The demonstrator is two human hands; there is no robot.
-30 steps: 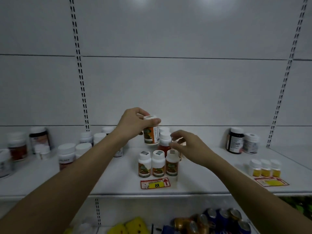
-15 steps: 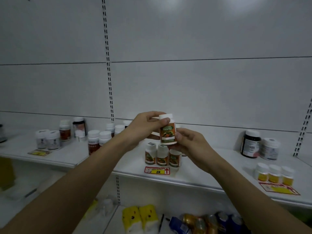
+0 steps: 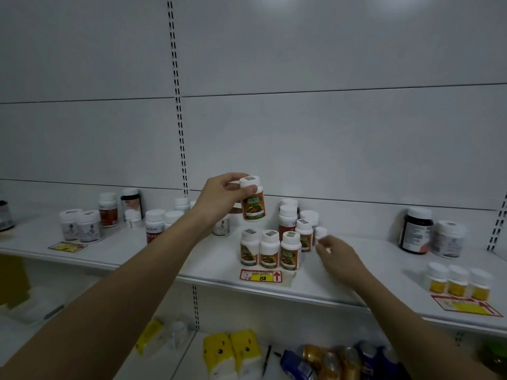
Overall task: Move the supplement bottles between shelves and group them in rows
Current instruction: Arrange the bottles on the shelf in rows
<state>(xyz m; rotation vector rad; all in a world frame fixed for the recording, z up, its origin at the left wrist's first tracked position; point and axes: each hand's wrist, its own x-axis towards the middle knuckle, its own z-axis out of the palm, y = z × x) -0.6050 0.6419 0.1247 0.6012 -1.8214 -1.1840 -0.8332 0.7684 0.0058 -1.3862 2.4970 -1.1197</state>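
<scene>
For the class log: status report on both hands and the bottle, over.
Left hand grips orange-label supplement bottle aloft by its cap. Right hand reaching toward small white bottle, grip unclear. Row of three matching bottles below; nothing obstructing.

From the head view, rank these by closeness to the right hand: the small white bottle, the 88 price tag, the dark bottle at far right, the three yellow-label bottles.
1. small white bottle, at the right hand fingers
2. 88 price tag, lower left on the shelf edge
3. dark bottle and three yellow-label bottles, both far right: too close to call
</scene>
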